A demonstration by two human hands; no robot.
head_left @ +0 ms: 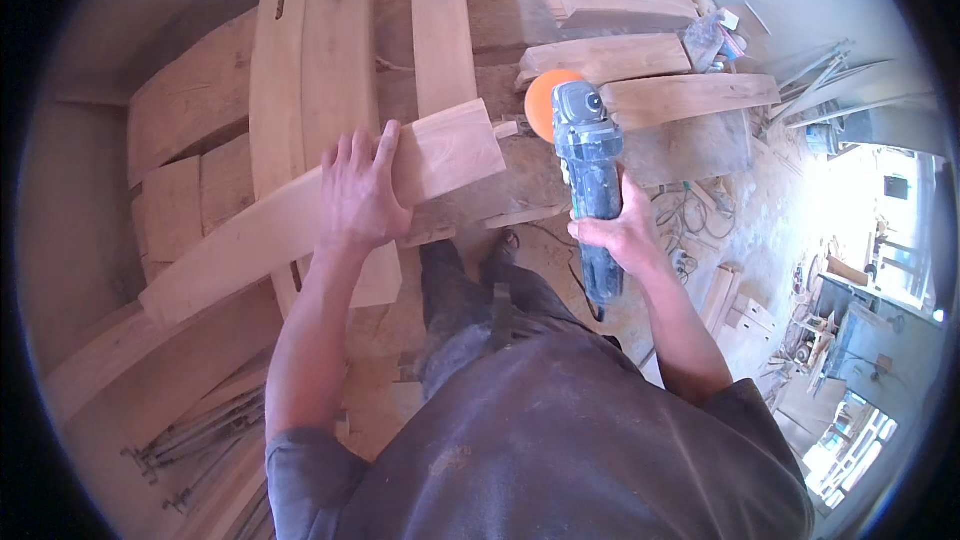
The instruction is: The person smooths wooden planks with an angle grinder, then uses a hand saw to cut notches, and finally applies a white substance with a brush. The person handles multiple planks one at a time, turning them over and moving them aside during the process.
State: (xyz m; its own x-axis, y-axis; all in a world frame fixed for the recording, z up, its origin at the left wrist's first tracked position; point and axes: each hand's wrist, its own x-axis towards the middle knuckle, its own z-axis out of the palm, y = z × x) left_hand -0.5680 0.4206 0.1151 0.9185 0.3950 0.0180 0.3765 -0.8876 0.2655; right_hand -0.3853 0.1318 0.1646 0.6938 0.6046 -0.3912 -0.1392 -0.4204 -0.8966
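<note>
Tenoned board (275, 225) lies under the left hand (362, 195), fingers slightly spread, and could skid if they slip. To their right, the right hand (628, 230) wraps its fingers round the grinder (594, 185), whose orange disc (543, 105) could gouge the tenon (507, 128) if tilted.

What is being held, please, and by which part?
The right hand grips the grinder by its body; the left hand lies over the wooden board, right of middle.
</note>
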